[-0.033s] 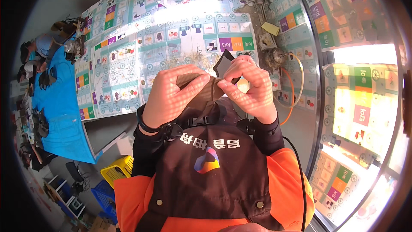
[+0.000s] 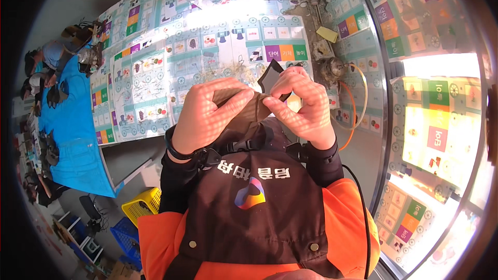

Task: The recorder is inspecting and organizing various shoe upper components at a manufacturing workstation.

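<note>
Both hands meet above the near edge of the covered table (image 2: 181,80), in front of my chest. My left hand (image 2: 210,109) is closed, its thumb pressing a dark brown, fabric-like piece (image 2: 248,117) against the fingers. Part of this piece hangs below the hands. My right hand (image 2: 303,103) pinches its upper edge between thumb and fingertips, close to the left thumb. Behind the right fingers, a grey panel with a black border (image 2: 270,79) sticks up. The hands hide where it joins the brown piece, so I cannot tell if they are one.
A small machine (image 2: 332,67) with yellow and orange hoses stands right of the table. At left are a blue-covered table (image 2: 75,140) with dark items on it and a co-worker's arm (image 2: 52,78). A yellow basket (image 2: 142,205) and a blue crate (image 2: 124,236) sit low at left.
</note>
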{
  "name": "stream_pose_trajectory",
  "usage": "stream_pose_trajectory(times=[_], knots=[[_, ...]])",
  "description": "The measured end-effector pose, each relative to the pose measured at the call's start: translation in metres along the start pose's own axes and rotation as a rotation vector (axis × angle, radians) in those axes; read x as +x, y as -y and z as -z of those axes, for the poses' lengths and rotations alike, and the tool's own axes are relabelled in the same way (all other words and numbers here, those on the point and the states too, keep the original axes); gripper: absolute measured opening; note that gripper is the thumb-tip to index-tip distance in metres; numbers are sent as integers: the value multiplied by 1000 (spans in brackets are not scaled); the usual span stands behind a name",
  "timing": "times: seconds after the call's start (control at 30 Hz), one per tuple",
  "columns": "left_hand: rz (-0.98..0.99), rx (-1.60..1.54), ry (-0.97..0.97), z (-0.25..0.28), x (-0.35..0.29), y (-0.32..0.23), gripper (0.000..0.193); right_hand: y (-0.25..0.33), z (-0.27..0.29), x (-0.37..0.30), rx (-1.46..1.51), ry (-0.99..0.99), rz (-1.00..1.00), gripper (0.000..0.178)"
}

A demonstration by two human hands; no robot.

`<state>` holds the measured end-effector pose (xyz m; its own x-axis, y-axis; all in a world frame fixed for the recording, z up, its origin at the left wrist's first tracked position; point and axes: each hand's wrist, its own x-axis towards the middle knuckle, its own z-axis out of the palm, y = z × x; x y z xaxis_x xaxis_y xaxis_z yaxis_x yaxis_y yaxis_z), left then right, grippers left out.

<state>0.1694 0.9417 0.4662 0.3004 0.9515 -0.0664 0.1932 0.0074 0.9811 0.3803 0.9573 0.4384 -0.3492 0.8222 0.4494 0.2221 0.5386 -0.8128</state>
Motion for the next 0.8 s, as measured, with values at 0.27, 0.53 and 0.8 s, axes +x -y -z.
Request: stream_pose_trajectory(times=[0.27,0.53,0.8], knots=[[16,39,16,8,-2,-3,17,10,-3,6,-40,-10,21,13],[-31,80,0,12,-4,-7,13,15,-7,10,-76,-7,35,12],[19,108,9,18,-6,-6,14,24,-15,14,18,53,-175,13]])
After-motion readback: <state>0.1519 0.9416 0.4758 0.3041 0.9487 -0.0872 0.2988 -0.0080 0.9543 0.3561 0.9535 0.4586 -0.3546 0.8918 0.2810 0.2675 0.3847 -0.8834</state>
